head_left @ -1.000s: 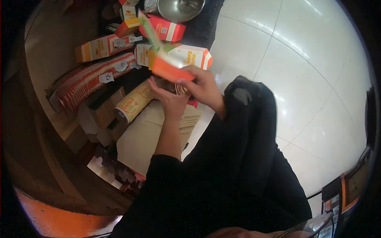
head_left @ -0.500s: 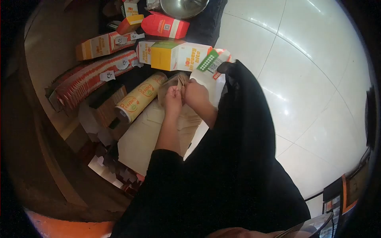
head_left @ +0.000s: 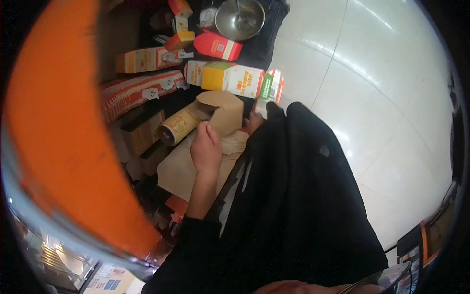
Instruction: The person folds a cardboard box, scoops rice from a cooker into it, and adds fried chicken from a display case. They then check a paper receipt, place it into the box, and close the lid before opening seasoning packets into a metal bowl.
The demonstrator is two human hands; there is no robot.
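An opened-up brown cardboard food box (head_left: 228,115) with raised flaps is gripped at its near edge by my left hand (head_left: 205,149), thumb upward and fingers closed. Just right of the box is my right hand (head_left: 254,122), mostly covered by the black sleeve, its fingers largely hidden. Below the box lie flat brown cardboard blanks (head_left: 178,169) in a stack. A yellow printed paper roll (head_left: 178,126) rests to the left, its far end behind the box.
White-and-yellow printed cartons (head_left: 245,81) lie beyond my hands. A red carton (head_left: 218,46) and a steel bowl (head_left: 240,27) with a utensil are farther back. Red-striped folded packaging (head_left: 139,95) stands at left. A large orange surface (head_left: 63,122) fills the left side; tiled floor (head_left: 362,88) is at right.
The cardboard, bunched between both hands before, is now spread into a box shape. My right hand has moved right, away from the left. The view has shifted, bringing the orange surface in.
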